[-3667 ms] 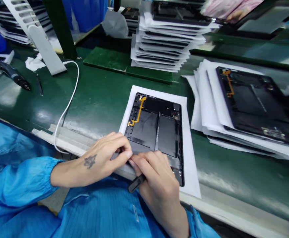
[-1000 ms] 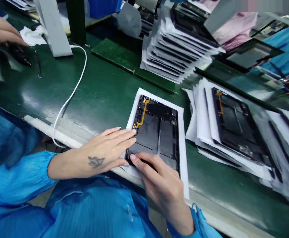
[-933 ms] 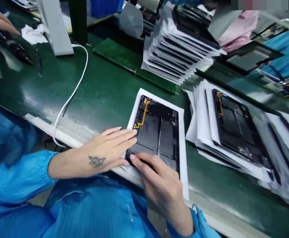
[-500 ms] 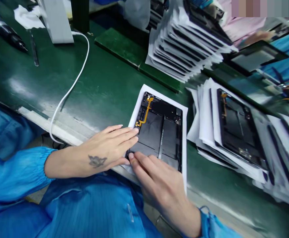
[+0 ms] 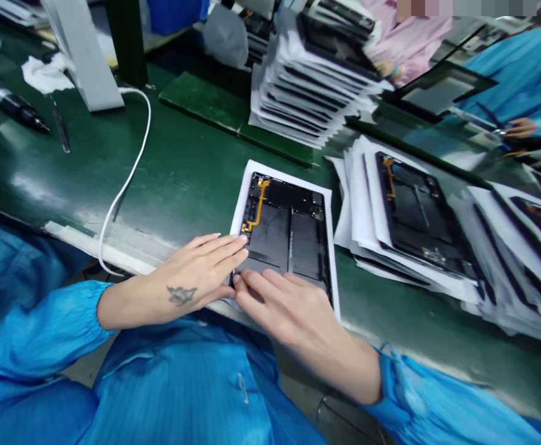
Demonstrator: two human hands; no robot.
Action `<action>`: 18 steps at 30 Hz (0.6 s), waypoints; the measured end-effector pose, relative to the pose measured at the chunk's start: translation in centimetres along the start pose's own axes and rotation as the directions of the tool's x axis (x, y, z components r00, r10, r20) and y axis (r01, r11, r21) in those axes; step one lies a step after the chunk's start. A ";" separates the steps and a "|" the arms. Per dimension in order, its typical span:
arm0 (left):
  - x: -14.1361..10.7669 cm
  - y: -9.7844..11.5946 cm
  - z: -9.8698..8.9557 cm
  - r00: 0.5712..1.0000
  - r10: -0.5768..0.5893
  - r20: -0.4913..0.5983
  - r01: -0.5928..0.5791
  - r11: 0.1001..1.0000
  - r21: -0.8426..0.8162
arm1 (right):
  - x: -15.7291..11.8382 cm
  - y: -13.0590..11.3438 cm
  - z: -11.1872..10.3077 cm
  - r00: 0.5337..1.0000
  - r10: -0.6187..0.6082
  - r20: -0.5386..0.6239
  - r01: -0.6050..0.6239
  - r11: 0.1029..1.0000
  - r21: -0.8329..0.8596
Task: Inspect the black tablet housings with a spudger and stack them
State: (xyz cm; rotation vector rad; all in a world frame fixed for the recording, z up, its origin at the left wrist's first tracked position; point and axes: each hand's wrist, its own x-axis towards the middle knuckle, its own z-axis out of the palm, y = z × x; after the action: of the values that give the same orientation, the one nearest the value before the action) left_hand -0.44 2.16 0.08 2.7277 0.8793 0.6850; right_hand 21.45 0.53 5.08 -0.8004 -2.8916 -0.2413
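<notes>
An opened tablet [image 5: 272,232] lies on a white sheet [image 5: 328,204] at the front of the bench, its dark battery cells and an orange flex cable [image 5: 259,207] showing. My left hand [image 5: 200,272], fingers stretched out and side by side, rests its fingertips on the tablet's left edge below the cable. My right hand [image 5: 293,306] is bent over the lower left corner. Its thumb and fingers are drawn together there, close to my left thumb. What they pinch, if anything, is hidden, and so is the tablet's lower edge.
A white cable [image 5: 133,176] runs from a white stand [image 5: 85,59] over the front edge. Left lie a black electric screwdriver [image 5: 13,102] and tweezers [image 5: 60,127]. Stacks of tablets between sheets [image 5: 307,93] stand behind and right [image 5: 418,216]. Co-workers' sleeves [image 5: 525,74] show across the bench.
The view has shifted, so the bench and stacks sit further left in the picture. Both hands stay at the tablet's lower left, with my right fingers still bunched at the corner.
</notes>
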 end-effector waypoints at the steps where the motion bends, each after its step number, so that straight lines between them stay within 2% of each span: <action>1: -0.2 0.0 0.1 1.000 -0.011 0.002 0.011 1.000 -0.003 | -0.4 -0.1 0.0 0.999 0.025 -0.022 -0.024 0.999 0.041; 3: -0.7 0.1 0.1 1.000 -0.020 -0.021 0.020 1.000 -0.003 | -1.4 -0.6 -0.1 0.980 0.156 -0.126 -0.139 0.981 0.138; 4: -1.0 0.1 0.2 0.999 -0.016 -0.048 0.016 1.000 -0.001 | -2.0 -1.1 0.0 0.938 0.278 -0.209 -0.236 0.950 0.206; 5: -1.3 0.2 0.1 0.997 -0.005 -0.080 0.005 1.000 0.006 | -2.7 -1.6 0.0 0.862 0.419 -0.284 -0.336 0.893 0.298; 6: -1.6 0.2 0.1 0.992 0.016 -0.122 -0.014 1.000 0.019 | -3.2 -2.1 0.2 0.757 0.558 -0.341 -0.410 0.811 0.416; 7: -1.8 0.3 0.1 0.986 0.046 -0.162 -0.040 0.998 0.040 | -3.7 -2.7 0.4 0.642 0.677 -0.359 -0.441 0.710 0.550; 8: -1.9 0.3 0.1 0.977 0.083 -0.194 -0.071 0.995 0.067 | -4.1 -3.2 0.6 0.547 0.763 -0.344 -0.425 0.607 0.671; 9: -2.0 0.3 0.1 0.968 0.124 -0.218 -0.105 0.990 0.097 | -4.3 -3.6 0.8 0.497 0.813 -0.303 -0.394 0.522 0.756; 10: -2.0 0.3 0.1 0.960 0.163 -0.230 -0.137 0.983 0.125 | -4.4 -4.0 1.1 0.492 0.829 -0.264 -0.368 0.474 0.800; 12: -2.0 0.3 0.2 0.947 0.216 -0.239 -0.181 0.970 0.163 | -4.4 -4.4 1.8 0.558 0.792 -0.248 -0.337 0.489 0.805; 14: -2.1 0.3 0.3 0.947 0.230 -0.226 -0.192 0.965 0.178 | -4.2 -4.7 2.6 0.656 0.690 -0.306 -0.292 0.606 0.740; 15: -2.2 0.3 0.4 0.949 0.228 -0.216 -0.190 0.964 0.184 | -4.1 -4.8 3.0 0.690 0.633 -0.351 -0.259 0.669 0.697; 18: -2.5 0.3 0.6 0.948 0.235 -0.216 -0.192 0.961 0.202 | -3.6 -5.1 3.8 0.739 0.507 -0.444 -0.206 0.797 0.567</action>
State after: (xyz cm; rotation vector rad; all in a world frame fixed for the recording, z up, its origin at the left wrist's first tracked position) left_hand -1.77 0.48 -1.28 2.9764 0.7265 1.0419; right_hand 21.55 -4.86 0.15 -0.9677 -2.0179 0.2491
